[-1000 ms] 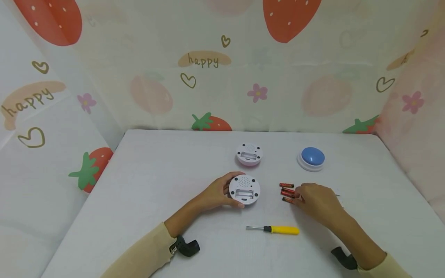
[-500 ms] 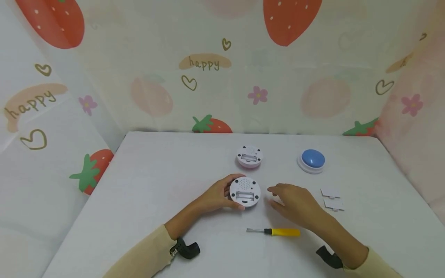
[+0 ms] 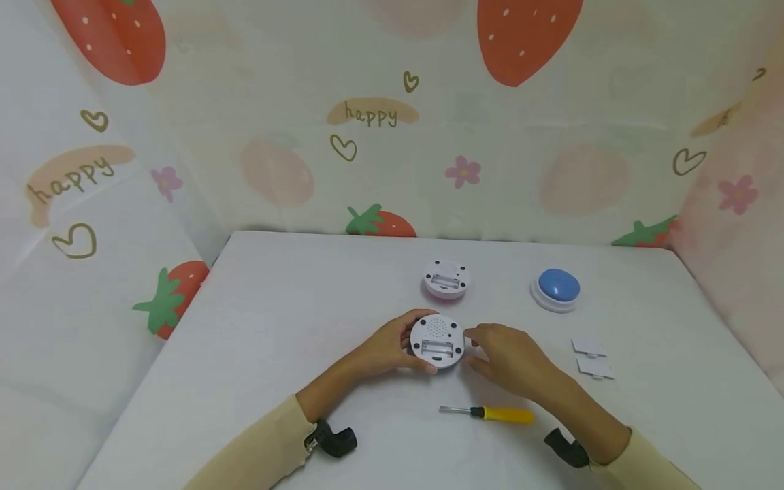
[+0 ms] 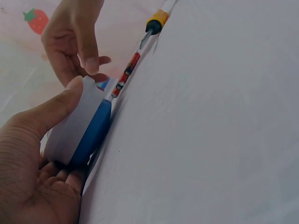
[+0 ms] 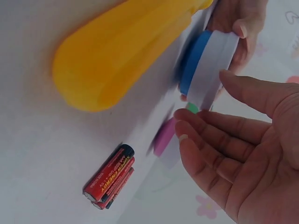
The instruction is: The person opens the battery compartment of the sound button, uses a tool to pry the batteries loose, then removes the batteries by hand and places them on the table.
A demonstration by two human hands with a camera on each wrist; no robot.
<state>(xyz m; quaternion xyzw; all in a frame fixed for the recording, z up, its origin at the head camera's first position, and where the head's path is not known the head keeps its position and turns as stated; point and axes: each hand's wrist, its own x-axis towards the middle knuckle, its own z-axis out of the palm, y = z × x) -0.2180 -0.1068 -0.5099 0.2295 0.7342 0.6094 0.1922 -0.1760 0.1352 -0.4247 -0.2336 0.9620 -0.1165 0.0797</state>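
My left hand (image 3: 382,350) grips a round white push button (image 3: 437,340) by its left side, thumb at the near edge and fingers around the far edge. It is upside down: the bare battery compartment and speaker holes face up, and its blue dome (image 4: 96,133) points down close over the table. My right hand (image 3: 511,357) is at the button's right rim, thumb and fingertips right beside it, fingers loosely bent with nothing visible between them. Red AAA batteries (image 5: 112,175) lie together on the table below the right hand, which hides them in the head view.
A second upturned button (image 3: 446,279) with a pink dome lies behind. Back right, a blue-domed button (image 3: 557,287) sits dome up. Two white battery covers (image 3: 594,367) lie to the right. A yellow-handled screwdriver (image 3: 505,415) lies in front of the hands.
My right hand has moved left from the batteries to the held button's rim, uncovering the two battery covers. The left hand keeps its grip on the button. The head view has shifted slightly.
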